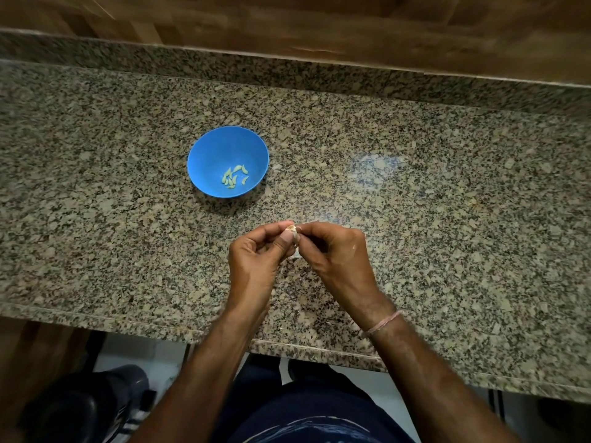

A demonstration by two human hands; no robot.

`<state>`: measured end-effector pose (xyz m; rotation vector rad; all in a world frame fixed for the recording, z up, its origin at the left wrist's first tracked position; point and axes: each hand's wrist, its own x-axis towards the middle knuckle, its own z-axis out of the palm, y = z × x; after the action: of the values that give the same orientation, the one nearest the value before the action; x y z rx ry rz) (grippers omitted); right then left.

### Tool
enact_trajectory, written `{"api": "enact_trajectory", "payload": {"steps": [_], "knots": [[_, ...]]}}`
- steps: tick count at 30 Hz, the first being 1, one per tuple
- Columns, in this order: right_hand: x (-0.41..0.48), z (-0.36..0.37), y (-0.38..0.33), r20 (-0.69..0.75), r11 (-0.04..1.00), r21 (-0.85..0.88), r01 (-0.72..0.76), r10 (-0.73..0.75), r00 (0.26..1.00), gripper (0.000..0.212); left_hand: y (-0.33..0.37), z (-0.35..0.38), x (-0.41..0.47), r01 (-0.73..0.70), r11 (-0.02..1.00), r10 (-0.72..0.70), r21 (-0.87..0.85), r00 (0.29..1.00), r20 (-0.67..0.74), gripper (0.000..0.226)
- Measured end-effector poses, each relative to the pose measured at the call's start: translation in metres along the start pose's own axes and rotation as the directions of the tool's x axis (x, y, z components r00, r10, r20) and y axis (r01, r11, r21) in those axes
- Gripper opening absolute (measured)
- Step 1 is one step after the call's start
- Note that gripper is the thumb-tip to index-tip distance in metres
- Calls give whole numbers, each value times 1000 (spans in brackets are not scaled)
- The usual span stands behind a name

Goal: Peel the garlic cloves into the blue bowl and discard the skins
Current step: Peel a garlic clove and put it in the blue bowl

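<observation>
Left hand [256, 260] and right hand [332, 254] both pinch garlic clove [291, 231], brown end far, axis mostly hidden; blue bowl [208, 151] far-left.

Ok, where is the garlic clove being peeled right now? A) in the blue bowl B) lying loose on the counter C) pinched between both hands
C: the garlic clove is pinched between the fingertips of the left hand and right hand, short of the blue bowl.
</observation>
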<state>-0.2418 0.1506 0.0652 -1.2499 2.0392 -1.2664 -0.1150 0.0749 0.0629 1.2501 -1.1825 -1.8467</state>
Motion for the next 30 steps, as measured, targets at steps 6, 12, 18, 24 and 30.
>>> {"api": "enact_trajectory", "payload": {"steps": [6, 12, 18, 24, 30], "knots": [[1, 1, 4, 42, 999, -37, -17, 19, 999, 12, -3, -2, -2, -52, 988, 56, 149, 998, -23, 23], [-2, 8, 9, -21, 997, -75, 3, -5, 1000, 16, -8, 2, 0, -78, 968, 91, 238, 995, -47, 22], [-4, 14, 16, -26, 999, -20, -25, 24, 999, 14, -13, 7, 3, 7, 992, 2, 123, 997, -72, 18], [-9, 16, 24, 79, 871, 374, -319, 312, 947, 10, -14, 0, 6, 118, 992, -116, 50, 992, -52, 19], [-10, 19, 32, 88, 857, 358, -371, 364, 927, 8, -20, -7, 15, 236, 970, -234, 57, 971, -36, 19]]}}
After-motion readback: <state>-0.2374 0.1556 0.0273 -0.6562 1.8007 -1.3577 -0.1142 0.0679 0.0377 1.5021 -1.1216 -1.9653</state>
